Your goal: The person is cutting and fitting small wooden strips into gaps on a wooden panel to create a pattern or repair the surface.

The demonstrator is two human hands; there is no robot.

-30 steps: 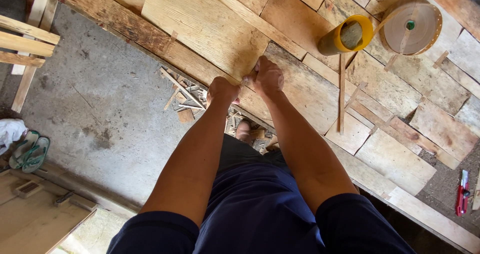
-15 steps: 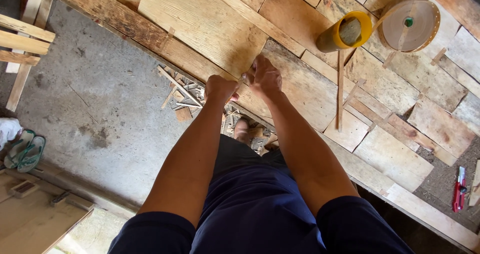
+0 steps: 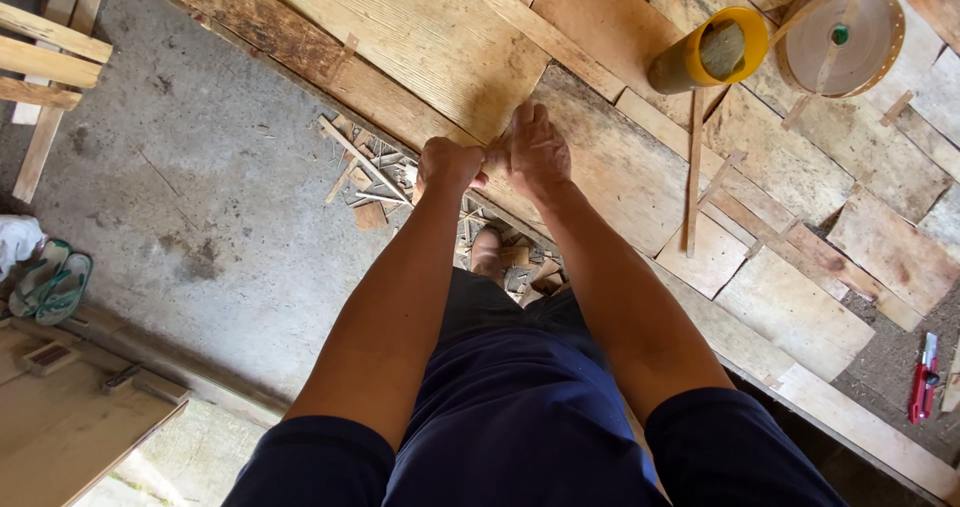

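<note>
left hand (image 3: 447,162), right hand (image 3: 534,147), touching above plank (image 3: 425,37)

You stand before a worktop (image 3: 800,307) of patched wooden boards. On it, toward its far right corner, lie a yellow cylinder (image 3: 708,55) and a round tape roll (image 3: 840,39). A thin wooden strip (image 3: 693,167) rests near them. Below the near edge, wood scraps (image 3: 365,172) lie on the concrete floor (image 3: 190,217).
</note>
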